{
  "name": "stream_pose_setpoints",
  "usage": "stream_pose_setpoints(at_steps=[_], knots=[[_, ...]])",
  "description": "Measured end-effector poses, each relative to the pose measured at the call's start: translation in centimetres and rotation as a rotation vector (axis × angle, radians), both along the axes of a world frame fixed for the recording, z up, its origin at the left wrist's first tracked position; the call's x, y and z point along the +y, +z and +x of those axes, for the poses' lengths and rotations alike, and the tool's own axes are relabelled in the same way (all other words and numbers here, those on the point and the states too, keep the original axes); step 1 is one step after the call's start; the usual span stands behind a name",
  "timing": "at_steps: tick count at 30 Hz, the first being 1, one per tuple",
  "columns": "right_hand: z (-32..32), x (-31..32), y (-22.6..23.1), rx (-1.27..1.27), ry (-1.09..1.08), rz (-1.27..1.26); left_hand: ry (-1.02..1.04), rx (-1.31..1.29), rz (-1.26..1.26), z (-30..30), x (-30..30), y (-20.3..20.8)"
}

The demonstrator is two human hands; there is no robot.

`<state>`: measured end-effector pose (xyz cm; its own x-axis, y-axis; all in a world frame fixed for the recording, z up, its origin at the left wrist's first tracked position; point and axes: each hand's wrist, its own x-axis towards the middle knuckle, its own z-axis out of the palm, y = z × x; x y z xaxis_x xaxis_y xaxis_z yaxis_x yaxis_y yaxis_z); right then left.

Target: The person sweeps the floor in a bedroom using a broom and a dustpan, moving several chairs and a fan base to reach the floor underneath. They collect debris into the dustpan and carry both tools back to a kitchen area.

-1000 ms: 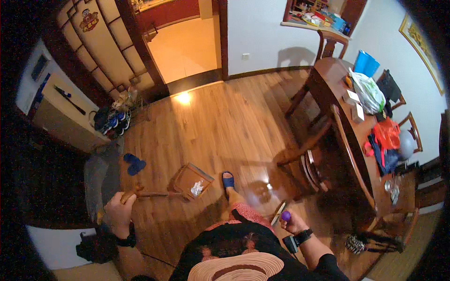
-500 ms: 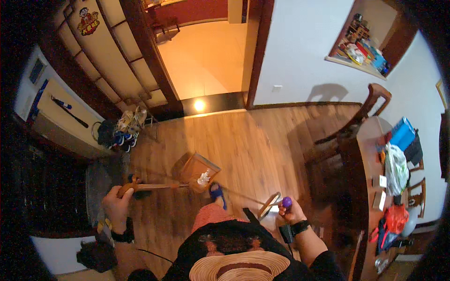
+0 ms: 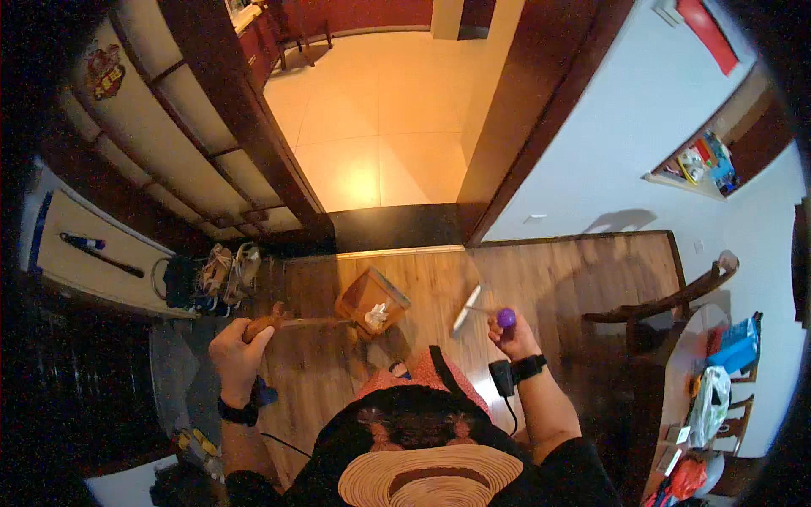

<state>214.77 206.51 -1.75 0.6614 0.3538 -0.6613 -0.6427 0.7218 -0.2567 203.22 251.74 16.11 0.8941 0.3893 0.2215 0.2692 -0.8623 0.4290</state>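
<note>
My left hand (image 3: pixel 239 353) is closed round the end of a dustpan's long handle. The brown dustpan (image 3: pixel 355 296) hangs at the handle's far end, low over the wood floor. A crumpled white wad, like tissue (image 3: pixel 377 318), lies in it. My right hand (image 3: pixel 515 340) is wrapped round a broom's handle just below its purple knob (image 3: pixel 506 318). The broom's narrow pale head (image 3: pixel 466 310) is right of the dustpan, apart from it; whether it touches the floor I cannot tell.
A doorway with a dark sill (image 3: pixel 393 226) opens onto a lit tiled floor ahead. Shoes on a rack (image 3: pixel 224 279) stand at the left. A wooden chair (image 3: pixel 676 300) and a table with bags (image 3: pixel 710 406) are at the right. A blue slipper (image 3: pixel 266 393) shows beside my left wrist.
I have moved forward, so the doorway is nearer and the table sits lower at the right. Both hands keep their holds. The broom head has swung forward and left, nearer the dustpan.
</note>
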Motion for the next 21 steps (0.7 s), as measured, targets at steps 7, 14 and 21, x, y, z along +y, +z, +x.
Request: stream_pose_setpoints(at_steps=[7, 14, 21], knots=[[19.3, 7.0, -1.1, 0.065, 0.116, -0.018, 0.025, 0.007, 0.019, 13.2, 1.6, -0.3], [40.8, 16.8, -5.3, 0.012, 0.361, -0.114, 0.072, 0.044, 0.010, 30.0, 3.2, -2.5], [51.6, 21.9, -10.6, -0.565, 1.069, -0.257, 0.114, 0.013, -0.037, 38.1, 1.0, -4.9]])
